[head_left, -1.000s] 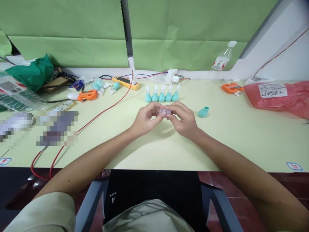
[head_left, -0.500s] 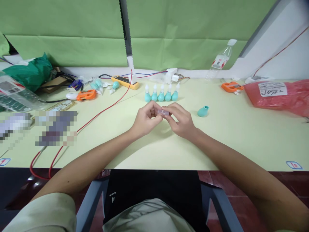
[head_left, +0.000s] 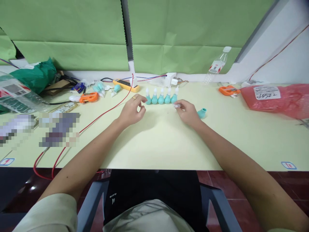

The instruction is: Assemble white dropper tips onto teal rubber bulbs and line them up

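Observation:
My left hand hovers over the table with thumb and fingers apart and holds nothing. Its fingertips are close to the leftmost bulb in a row of several teal bulb syringes, which stand upright with translucent tips. Between the thumb and fingers of my right hand is a small clear plastic piece, partly covered by the fingertips. This hand is just in front of the right end of the row. Beyond its wrist lies a loose teal bulb, without a tip, its open mouth facing up and right.
Orange-handled tools lie at left, near a yellow multimeter and a red cable. At the back right stands a clear bottle. A red plastic bag and another orange tool are at right.
My hands have parted from the middle. The left moved left and opened; the right moved right, keeping the clear plastic piece. The view has shifted slightly.

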`<state>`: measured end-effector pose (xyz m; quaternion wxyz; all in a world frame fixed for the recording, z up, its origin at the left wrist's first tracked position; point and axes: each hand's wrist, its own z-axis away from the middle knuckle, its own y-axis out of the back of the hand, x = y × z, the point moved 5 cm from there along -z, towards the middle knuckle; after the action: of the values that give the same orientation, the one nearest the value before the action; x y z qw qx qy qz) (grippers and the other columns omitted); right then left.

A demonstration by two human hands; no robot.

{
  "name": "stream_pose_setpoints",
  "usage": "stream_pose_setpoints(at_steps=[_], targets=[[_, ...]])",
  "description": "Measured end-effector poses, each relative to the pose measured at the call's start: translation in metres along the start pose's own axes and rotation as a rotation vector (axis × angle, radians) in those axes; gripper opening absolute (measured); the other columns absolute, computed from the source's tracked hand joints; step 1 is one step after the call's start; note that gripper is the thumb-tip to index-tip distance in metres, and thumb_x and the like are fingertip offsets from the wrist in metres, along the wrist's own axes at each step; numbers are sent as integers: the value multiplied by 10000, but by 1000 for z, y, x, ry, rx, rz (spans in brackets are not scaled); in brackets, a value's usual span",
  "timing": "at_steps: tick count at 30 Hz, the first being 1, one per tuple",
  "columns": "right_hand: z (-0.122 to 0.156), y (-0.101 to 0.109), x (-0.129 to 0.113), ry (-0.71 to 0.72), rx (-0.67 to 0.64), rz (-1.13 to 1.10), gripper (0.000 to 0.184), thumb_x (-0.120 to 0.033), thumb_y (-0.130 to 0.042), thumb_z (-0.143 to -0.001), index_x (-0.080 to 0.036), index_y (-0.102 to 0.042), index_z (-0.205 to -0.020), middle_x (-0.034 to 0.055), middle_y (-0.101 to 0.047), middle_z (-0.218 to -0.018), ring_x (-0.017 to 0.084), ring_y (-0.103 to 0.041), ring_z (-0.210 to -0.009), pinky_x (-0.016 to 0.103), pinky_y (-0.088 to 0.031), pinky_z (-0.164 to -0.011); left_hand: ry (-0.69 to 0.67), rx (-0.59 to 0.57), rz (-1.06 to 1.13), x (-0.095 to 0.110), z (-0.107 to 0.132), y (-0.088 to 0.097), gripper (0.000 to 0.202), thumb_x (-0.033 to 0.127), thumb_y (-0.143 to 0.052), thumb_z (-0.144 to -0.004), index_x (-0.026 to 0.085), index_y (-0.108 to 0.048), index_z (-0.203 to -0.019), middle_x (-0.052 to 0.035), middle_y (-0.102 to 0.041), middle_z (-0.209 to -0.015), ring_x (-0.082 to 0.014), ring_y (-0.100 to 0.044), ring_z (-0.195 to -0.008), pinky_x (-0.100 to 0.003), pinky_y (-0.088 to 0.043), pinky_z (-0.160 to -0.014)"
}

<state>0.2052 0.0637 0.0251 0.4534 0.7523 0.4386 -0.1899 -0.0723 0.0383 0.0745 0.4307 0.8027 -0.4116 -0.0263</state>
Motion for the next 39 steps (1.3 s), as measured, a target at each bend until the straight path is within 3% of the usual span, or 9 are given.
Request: stream_pose_setpoints(at_steps=[5,9,12,17,23,28,33,36,39], targets=[[3,-12,10,-47,-163,213,238,-169,-580,-787,-185,-650,-1014,90,-687,-999,236,-622,-858,398,-511,-829,-44,-347,-167,-13,6,-10,428,262,-564,-822,223,-591,-1247,-100,-575,-1319,-206,-636,-872,-371,-508,-804],[5,-19,8,33,-218,310,365,-129,-507,-834,-172,-655,-1165,125,-668,-1107,276,-607,-1018,433,-479,-959,11,-514,-171,-20,11,-21,469,291,-551,-832,227,-565,-1296,-103,-554,-1331,-203,-641,-847,-365,-505,-782],[7,-22,9,69,-258,430,402,-102,-464,-871,-168,-681,-1203,148,-628,-1107,310,-548,-1137,454,-439,-1037,58,-566,-113,-27,13,-27,482,274,-546,-821,205,-570,-1298,-108,-574,-1263,-210,-648,-882,-352,-514,-812],[9,-26,7,80,-331,639,365,-108,-485,-866,-132,-672,-1179,186,-576,-1124,350,-482,-1113,484,-440,-1004,77,-563,-61,-34,13,-32,413,254,-535,-811,185,-631,-1207,-110,-600,-1178,-217,-646,-889,-350,-511,-826],[6,-31,3,146,-339,556,294,-89,-477,-850,-143,-608,-1108,179,-584,-1103,341,-489,-1088,478,-439,-981,58,-502,29,-42,13,-36,260,217,-520,-807,203,-696,-998,-99,-630,-1065,-210,-614,-820,-357,-484,-782],[4,-28,5,51,-299,510,201,-78,-501,-777,-203,-553,-925,90,-573,-832,276,-520,-805,385,-419,-705,82,-381,118,-41,11,-39,176,235,-541,-830,201,-670,-946,-85,-628,-988,-206,-593,-830,-355,-481,-790],[4,-29,1,108,-254,401,182,-231,-575,-853,-203,-626,-1025,36,-571,-769,236,-527,-737,362,-418,-726,274,-210,468,-28,11,-56,184,317,-650,-807,182,-639,-931,-52,-636,-941,-171,-612,-822,-337,-515,-811],[3,-34,1,139,-269,383,192,-254,-547,-908,-191,-676,-1037,59,-618,-837,230,-556,-784,369,-438,-807,412,-174,779,-21,14,-70,312,401,-745,-770,173,-621,-944,-37,-655,-908,-158,-630,-839,-330,-522,-830],[2,-37,0,153,-291,351,185,-229,-527,-923,-186,-696,-984,67,-637,-874,216,-561,-796,355,-435,-816,479,-184,923,-16,16,-76,411,447,-819,-728,158,-628,-950,-48,-674,-925,-158,-644,-865,-333,-514,-849]])
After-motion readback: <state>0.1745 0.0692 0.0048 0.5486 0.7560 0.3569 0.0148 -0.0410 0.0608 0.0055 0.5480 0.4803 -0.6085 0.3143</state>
